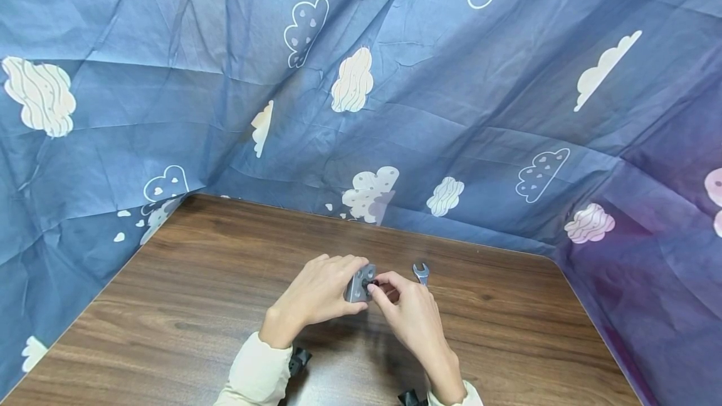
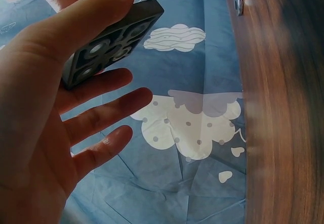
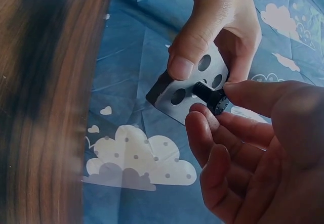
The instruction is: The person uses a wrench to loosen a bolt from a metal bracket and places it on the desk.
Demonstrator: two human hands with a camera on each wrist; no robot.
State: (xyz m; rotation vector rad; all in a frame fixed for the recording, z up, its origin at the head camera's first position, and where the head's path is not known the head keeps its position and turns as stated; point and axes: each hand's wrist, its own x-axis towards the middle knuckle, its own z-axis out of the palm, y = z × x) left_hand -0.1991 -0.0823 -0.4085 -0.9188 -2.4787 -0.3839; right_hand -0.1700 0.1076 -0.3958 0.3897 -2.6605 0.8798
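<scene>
Nearest us, lower right of right-wrist frame: right hand (image 3: 278,155), fingertips pinching black threaded metal bolt (image 3: 211,96) by head. Left hand (image 1: 324,290) grips grey rectangular holed block (image 1: 354,286), lower centre of head frame. We judge: bolt could bind if pushed off-axis, drop if pinch slips.

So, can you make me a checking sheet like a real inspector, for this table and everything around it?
Surface: brown wood-grain table.
Job's things: grey plate with round holes; black bolt, its tip at a hole, how far in unclear.
Clutter: one wrench, lying beyond the right hand, partly hidden.
Hands: left hand grips the plate; right hand pinches the bolt's head.
Cables: nothing seen.
Surroundings: bluish cloth with pale clouds, behind the table and at both sides.
</scene>
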